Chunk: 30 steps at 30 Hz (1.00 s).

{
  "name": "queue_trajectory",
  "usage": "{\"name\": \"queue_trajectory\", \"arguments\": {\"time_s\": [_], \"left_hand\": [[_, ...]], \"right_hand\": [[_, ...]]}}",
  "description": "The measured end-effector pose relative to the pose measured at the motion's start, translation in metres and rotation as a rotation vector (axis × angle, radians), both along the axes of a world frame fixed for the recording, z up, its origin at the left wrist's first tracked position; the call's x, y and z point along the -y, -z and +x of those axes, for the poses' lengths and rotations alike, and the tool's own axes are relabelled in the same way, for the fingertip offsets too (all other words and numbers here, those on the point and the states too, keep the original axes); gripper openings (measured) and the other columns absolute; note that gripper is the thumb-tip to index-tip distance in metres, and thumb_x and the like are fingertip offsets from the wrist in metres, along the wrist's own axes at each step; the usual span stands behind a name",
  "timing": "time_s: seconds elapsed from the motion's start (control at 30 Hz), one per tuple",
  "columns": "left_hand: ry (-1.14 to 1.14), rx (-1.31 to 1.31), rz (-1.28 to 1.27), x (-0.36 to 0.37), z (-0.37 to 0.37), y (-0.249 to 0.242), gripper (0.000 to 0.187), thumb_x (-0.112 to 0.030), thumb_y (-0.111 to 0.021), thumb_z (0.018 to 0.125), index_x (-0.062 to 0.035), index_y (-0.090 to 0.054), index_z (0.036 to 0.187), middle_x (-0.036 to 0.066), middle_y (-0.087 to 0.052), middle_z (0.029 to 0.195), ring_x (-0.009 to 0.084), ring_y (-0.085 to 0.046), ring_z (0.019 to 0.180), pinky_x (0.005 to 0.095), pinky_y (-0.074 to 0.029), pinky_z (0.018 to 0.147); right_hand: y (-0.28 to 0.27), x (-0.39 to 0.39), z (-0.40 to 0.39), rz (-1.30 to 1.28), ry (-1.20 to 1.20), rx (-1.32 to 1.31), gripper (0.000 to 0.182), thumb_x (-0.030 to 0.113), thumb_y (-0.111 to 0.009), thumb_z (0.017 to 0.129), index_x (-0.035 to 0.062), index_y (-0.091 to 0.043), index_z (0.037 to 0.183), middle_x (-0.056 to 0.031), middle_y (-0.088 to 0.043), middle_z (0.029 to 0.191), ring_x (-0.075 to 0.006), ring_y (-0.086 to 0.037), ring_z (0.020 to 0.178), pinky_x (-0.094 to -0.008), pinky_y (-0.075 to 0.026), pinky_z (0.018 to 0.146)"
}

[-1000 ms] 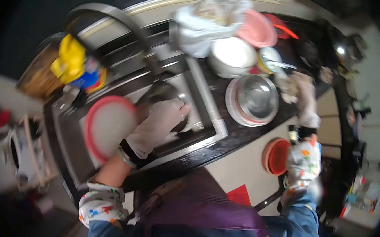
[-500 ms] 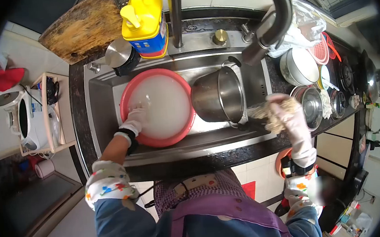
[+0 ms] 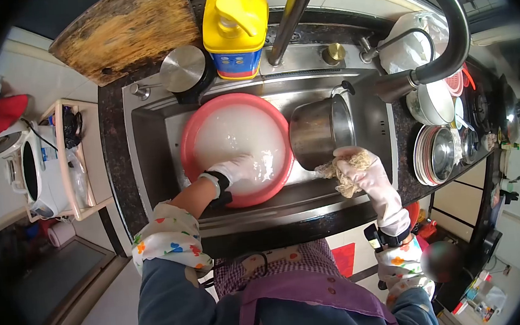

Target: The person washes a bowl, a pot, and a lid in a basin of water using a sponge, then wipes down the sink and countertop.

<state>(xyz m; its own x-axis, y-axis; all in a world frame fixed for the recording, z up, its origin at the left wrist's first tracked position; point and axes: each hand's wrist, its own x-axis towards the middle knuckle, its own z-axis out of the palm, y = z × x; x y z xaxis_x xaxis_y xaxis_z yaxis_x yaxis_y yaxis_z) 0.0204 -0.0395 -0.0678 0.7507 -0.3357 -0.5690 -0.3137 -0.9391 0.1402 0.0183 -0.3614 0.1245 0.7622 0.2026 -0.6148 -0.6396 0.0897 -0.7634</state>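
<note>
In the sink stands a pink basin of cloudy, whitish water. My left hand, in a pale glove, dips into it near the front, the fingertips hidden under the surface. To the basin's right a steel pot lies tipped on its side, its mouth facing right. My right hand, also gloved, is closed around a crumpled, wet-looking beige rag just in front of the pot's rim.
A dark faucet arches over the sink's right side. Behind the sink stand a yellow jug, a steel saucepan and a worn wooden board. Stacked plates and a white bowl occupy the right counter.
My right hand has brought the rag left, from beyond the sink's right edge to the pot. My left hand has shifted right within the basin. The camera view has turned slightly.
</note>
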Motion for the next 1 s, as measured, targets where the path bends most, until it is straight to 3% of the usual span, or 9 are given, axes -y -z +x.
{"name": "queue_trajectory", "arguments": {"time_s": [0.13,0.2,0.27,0.33,0.5,0.67,0.7,0.93,1.0], "left_hand": [[-0.396,-0.131,-0.297,0.014,-0.001,-0.003,0.022,-0.01,-0.041,0.086,-0.0012,-0.058,0.096,0.012,-0.058,0.07,0.0227,-0.055,0.057,0.0319,-0.045,0.053],[-0.596,-0.203,-0.441,0.039,0.002,-0.006,0.022,-0.011,-0.041,0.087,-0.0015,-0.058,0.097,0.011,-0.058,0.069,0.0211,-0.054,0.055,0.0308,-0.044,0.051],[-0.797,-0.275,-0.583,0.052,0.0,-0.009,0.021,-0.011,-0.04,0.088,-0.0019,-0.057,0.097,0.01,-0.057,0.069,0.0194,-0.053,0.054,0.0297,-0.043,0.048],[-1.007,-0.347,-0.726,0.061,-0.003,-0.013,0.021,-0.011,-0.04,0.088,-0.0022,-0.057,0.098,0.008,-0.056,0.068,0.0178,-0.052,0.052,0.0286,-0.041,0.046],[-1.534,-0.506,-1.061,0.038,-0.016,-0.025,0.02,-0.012,-0.039,0.091,-0.0031,-0.055,0.099,0.005,-0.055,0.066,0.0137,-0.049,0.049,0.0258,-0.038,0.039],[-1.58,-1.102,-1.046,-0.023,-0.013,-0.087,0.023,-0.025,-0.038,0.095,-0.0079,-0.053,0.092,-0.002,-0.04,0.061,0.0071,-0.033,0.043,0.0218,-0.025,0.036],[-1.583,-1.253,-1.031,-0.03,-0.014,-0.097,0.025,-0.029,-0.038,0.097,-0.0091,-0.052,0.091,-0.004,-0.037,0.059,0.0054,-0.029,0.041,0.0208,-0.021,0.035],[-1.424,-0.743,-0.89,0.002,-0.044,-0.129,0.037,-0.032,-0.034,0.099,-0.0055,-0.058,0.109,-0.003,-0.039,0.054,0.0052,-0.025,0.037,0.0231,-0.018,0.033],[-1.417,-0.761,-0.952,0.0,-0.05,-0.119,0.036,-0.032,-0.035,0.099,-0.0071,-0.06,0.106,-0.002,-0.041,0.054,0.0055,-0.025,0.036,0.0235,-0.018,0.033]], "right_hand": [[0.0,-0.023,-0.001,-0.301,-0.062,0.072,0.03,-0.003,-0.053,0.08,-0.0056,-0.053,0.11,-0.0048,-0.059,0.074,-0.0071,-0.053,0.06,-0.0177,-0.043,0.056],[0.013,-0.017,-0.002,0.068,0.042,-0.079,0.029,-0.003,-0.054,0.08,-0.0047,-0.054,0.109,-0.0039,-0.059,0.074,-0.008,-0.055,0.062,-0.0183,-0.045,0.057],[0.016,-0.028,-0.006,-0.068,-0.005,0.017,0.029,-0.004,-0.054,0.08,-0.0049,-0.054,0.109,-0.0041,-0.059,0.075,-0.0086,-0.056,0.063,-0.0188,-0.045,0.057],[0.01,-0.035,-0.004,0.162,0.051,-0.003,0.027,-0.001,-0.057,0.082,-0.0038,-0.055,0.108,-0.0038,-0.06,0.075,-0.0096,-0.056,0.063,-0.0202,-0.046,0.057],[0.02,-0.073,0.004,-0.228,-0.068,-0.046,0.024,0.013,-0.067,0.082,0.005,-0.059,0.104,-0.0018,-0.063,0.087,-0.0094,-0.059,0.078,-0.024,-0.047,0.071],[0.079,-0.114,0.008,0.03,0.054,-0.216,0.035,0.016,-0.065,0.083,-0.0017,-0.054,0.111,-0.0077,-0.062,0.1,-0.0161,-0.059,0.088,-0.029,-0.047,0.079],[0.088,-0.125,-0.003,0.314,0.181,-0.044,0.04,0.014,-0.064,0.084,-0.0039,-0.05,0.116,-0.0108,-0.06,0.105,-0.0172,-0.057,0.094,-0.031,-0.047,0.082],[0.18,-0.172,0.018,0.428,-0.063,-0.217,0.027,0.014,-0.055,0.089,-0.0022,-0.054,0.111,-0.0104,-0.062,0.093,-0.0206,-0.059,0.083,-0.0327,-0.048,0.075],[0.156,-0.193,0.028,0.373,0.177,-0.375,0.02,0.013,-0.055,0.089,-0.0012,-0.058,0.103,-0.0117,-0.063,0.087,-0.0216,-0.059,0.075,-0.0339,-0.049,0.07]]}}
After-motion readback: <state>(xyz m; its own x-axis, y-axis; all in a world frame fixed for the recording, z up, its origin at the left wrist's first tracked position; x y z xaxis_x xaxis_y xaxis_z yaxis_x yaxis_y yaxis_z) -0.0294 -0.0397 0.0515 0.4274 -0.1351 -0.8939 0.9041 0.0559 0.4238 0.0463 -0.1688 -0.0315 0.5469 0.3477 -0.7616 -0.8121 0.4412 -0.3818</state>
